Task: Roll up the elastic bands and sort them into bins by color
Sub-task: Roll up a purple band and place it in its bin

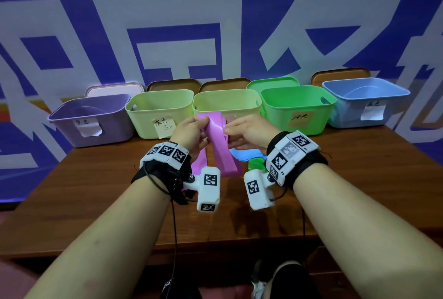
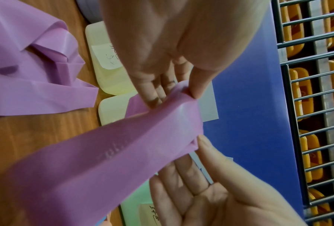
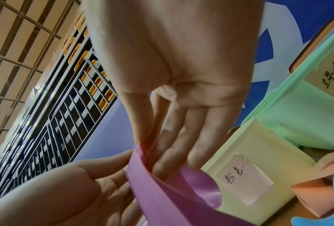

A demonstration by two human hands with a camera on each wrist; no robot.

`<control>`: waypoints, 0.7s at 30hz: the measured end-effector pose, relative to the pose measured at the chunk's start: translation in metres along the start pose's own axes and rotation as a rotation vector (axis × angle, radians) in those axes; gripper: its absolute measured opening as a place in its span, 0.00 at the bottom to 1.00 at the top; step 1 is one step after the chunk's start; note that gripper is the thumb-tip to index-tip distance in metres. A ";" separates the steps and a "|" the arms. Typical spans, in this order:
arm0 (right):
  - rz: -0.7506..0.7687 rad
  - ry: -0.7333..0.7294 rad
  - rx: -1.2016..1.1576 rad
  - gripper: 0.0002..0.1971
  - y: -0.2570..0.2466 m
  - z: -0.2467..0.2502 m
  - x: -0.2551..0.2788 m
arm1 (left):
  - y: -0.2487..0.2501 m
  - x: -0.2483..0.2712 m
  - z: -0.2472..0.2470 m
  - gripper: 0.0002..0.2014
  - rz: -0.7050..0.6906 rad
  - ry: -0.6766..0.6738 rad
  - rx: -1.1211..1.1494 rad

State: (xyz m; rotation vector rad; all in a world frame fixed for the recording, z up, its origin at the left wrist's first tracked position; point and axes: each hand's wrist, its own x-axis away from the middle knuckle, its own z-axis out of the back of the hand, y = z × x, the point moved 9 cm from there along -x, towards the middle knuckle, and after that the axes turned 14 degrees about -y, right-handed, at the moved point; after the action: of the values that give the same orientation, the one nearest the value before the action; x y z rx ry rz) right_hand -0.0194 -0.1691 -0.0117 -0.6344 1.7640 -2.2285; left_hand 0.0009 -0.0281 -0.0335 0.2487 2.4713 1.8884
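Pinching the thin pink rubber band's end, left hand and right hand could lose it — slick, stretchy stuff just beyond either grip unrolls easily.

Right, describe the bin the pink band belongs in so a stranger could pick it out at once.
Along the blue wall at the far edge of the wooden table stand five bins. The middle one, a pale yellow bin, sits directly behind the pink band held up by both hands. Unlike its pale yellow twin to the left, its paper label reads pink.
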 end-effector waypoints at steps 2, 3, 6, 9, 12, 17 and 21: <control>-0.010 -0.005 0.014 0.04 0.001 -0.002 0.000 | 0.000 -0.001 0.003 0.13 -0.006 0.012 -0.006; -0.012 -0.016 0.027 0.05 0.000 -0.004 0.000 | 0.000 -0.002 0.004 0.13 -0.005 0.020 -0.016; -0.028 -0.009 0.058 0.03 -0.001 -0.004 -0.001 | -0.002 -0.003 0.006 0.14 0.005 0.025 -0.039; -0.031 0.083 0.069 0.09 -0.002 0.004 -0.002 | -0.004 -0.004 0.007 0.12 0.000 -0.004 -0.060; 0.002 0.206 0.049 0.12 -0.001 0.016 0.000 | -0.006 -0.005 0.010 0.11 0.004 0.004 -0.085; 0.048 0.396 0.008 0.11 -0.002 0.036 0.004 | -0.008 -0.003 0.008 0.10 0.024 -0.011 -0.106; 0.090 0.490 -0.133 0.11 0.000 0.053 0.004 | -0.007 0.003 0.017 0.11 0.063 0.035 -0.143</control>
State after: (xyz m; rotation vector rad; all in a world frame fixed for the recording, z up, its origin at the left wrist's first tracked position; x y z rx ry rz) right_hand 0.0019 -0.2169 -0.0012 -0.0188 2.1235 -2.3567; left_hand -0.0006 -0.0133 -0.0446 0.2951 2.3621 2.1009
